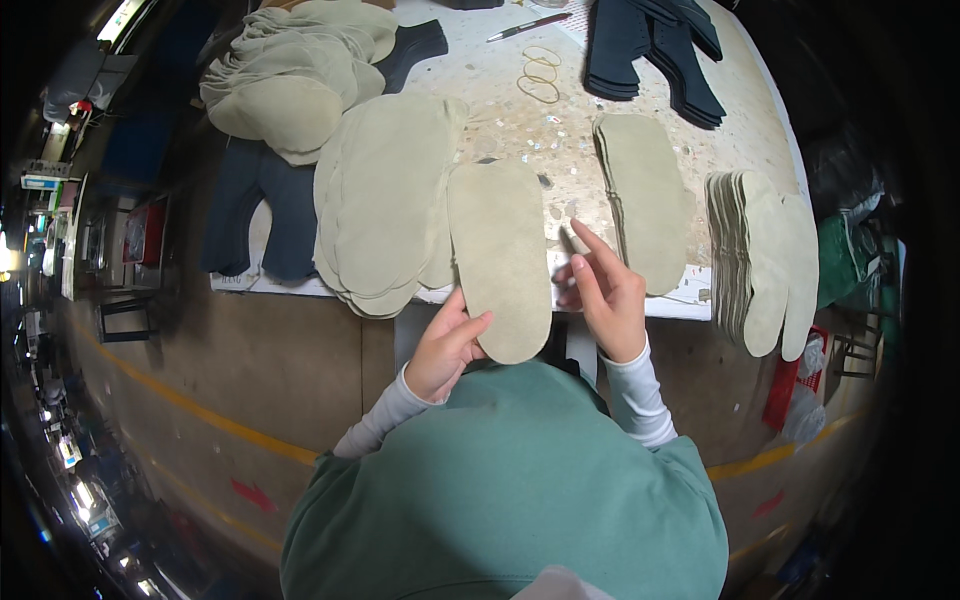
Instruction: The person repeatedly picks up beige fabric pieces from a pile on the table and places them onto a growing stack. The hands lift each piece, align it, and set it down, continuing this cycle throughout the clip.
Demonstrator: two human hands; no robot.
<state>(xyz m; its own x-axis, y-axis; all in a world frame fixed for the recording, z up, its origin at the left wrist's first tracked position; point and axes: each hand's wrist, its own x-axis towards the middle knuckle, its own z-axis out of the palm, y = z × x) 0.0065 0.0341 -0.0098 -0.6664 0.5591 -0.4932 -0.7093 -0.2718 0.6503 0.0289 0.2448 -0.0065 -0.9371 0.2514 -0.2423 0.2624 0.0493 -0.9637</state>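
Note:
My left hand (447,345) grips a beige, insole-shaped piece (503,260) by its lower left edge, thumb on top and fingers underneath. The piece is tilted over the table's front edge. To its right, my right hand (608,290) is raised with index finger and thumb apart. A small pale thing (576,241) shows at its fingers; I cannot tell whether it is a finger cover or something held. Left of the held piece lies a spread pile of similar beige pieces (385,190). On the right stands a neat stack of beige pieces (648,205).
More beige pieces (290,80) are heaped at the far left, near dark cut pieces (258,205). Dark stacked pieces (650,50), yellow rubber bands (538,75) and a pen (530,27) lie farther back. A beige stack (755,265) overhangs the table's right front edge.

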